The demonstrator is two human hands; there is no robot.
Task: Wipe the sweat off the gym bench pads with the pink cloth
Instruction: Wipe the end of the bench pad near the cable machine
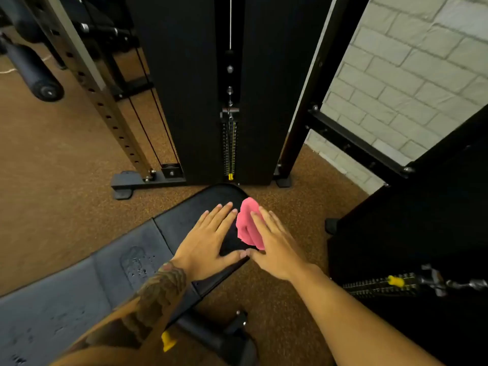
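A black padded gym bench runs from the lower left up to the middle; its small seat pad is nearest the weight machine and the long back pad shows wet droplets. The pink cloth lies crumpled at the right edge of the seat pad. My left hand lies flat on the seat pad with straight fingers, just left of the cloth. My right hand rests with straight fingers on the cloth's right side, partly covering it. The two thumbs nearly touch.
A black weight-stack tower stands right beyond the bench end, its base bar on the brown floor. Another black machine with a yellow pin is close on the right. A yellow bench knob sits below. White brick wall at back right.
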